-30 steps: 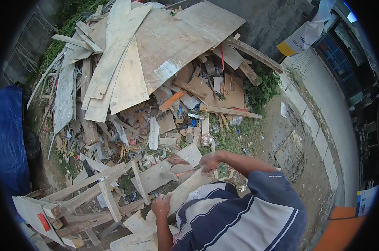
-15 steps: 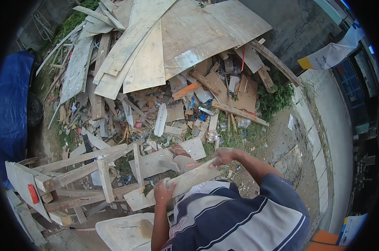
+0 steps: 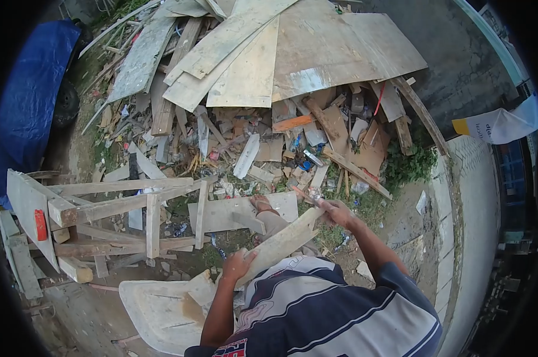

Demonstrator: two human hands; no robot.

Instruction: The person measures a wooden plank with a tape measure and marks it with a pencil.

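Note:
A long pale board (image 3: 284, 239) lies slantwise across the front of my body, its right end higher. My left hand (image 3: 238, 265) is closed on the board's edge near its lower left part. At the upper right end my right hand (image 3: 337, 212) grips the board, and a thin orange-red stick (image 3: 303, 193) juts out from its fingers. Beyond the board, a foot (image 3: 260, 203) rests by another flat board (image 3: 221, 216) on the ground. A wooden frame of nailed beams (image 3: 120, 205) stands to the left, with a red object (image 3: 41, 225) on its end panel.
A heap of plywood sheets (image 3: 322, 50) and scrap rises ahead. A dirty white tub-like piece (image 3: 156, 309) lies at lower left. Blue tarp (image 3: 28, 95) covers something with wheels at far left. A grey wall (image 3: 453, 53) and paved strip (image 3: 474, 196) run along the right.
The view has shifted, so the heap sits higher and further right. The board is now more steeply slanted, with its right end raised. The orange-red stick stands out more clearly at my right hand.

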